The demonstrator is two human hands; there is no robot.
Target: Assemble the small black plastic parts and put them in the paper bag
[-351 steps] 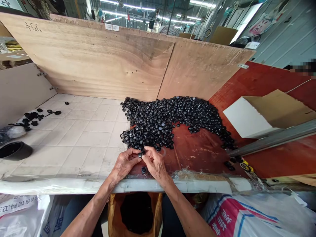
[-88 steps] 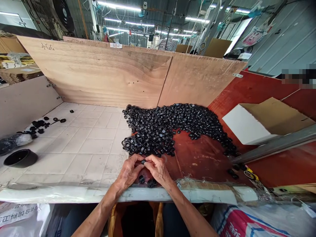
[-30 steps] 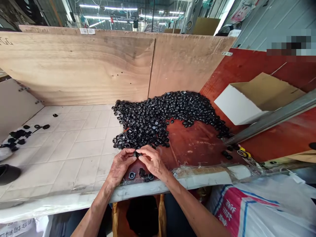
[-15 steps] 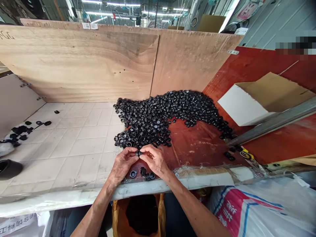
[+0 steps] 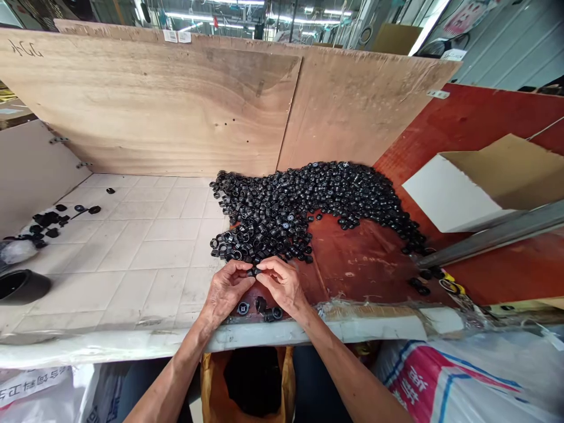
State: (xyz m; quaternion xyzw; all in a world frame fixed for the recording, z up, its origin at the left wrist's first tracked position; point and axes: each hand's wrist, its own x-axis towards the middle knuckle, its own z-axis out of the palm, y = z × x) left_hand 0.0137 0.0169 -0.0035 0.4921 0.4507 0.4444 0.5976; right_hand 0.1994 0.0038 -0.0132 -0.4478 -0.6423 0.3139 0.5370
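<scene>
My left hand (image 5: 225, 291) and my right hand (image 5: 282, 285) meet near the table's front edge, fingertips pinched together on a small black ring part (image 5: 253, 271). A big pile of the same black ring parts (image 5: 304, 202) spreads just beyond my fingers, back to the plywood wall. Three loose black parts (image 5: 259, 308) lie on the red board between my wrists, close to the table edge.
An upright plywood wall (image 5: 176, 106) closes the back. A white and brown cardboard box (image 5: 480, 182) and a grey metal bar (image 5: 493, 238) sit right. A black bowl (image 5: 20, 285) and scattered black pieces (image 5: 48, 218) lie far left. An orange-lined sack (image 5: 247, 382) hangs below the edge.
Both hands stay pinched together on a small part at the pile's near edge. More loose parts lie between my wrists than 11.7 s ago. The view shifts slightly.
</scene>
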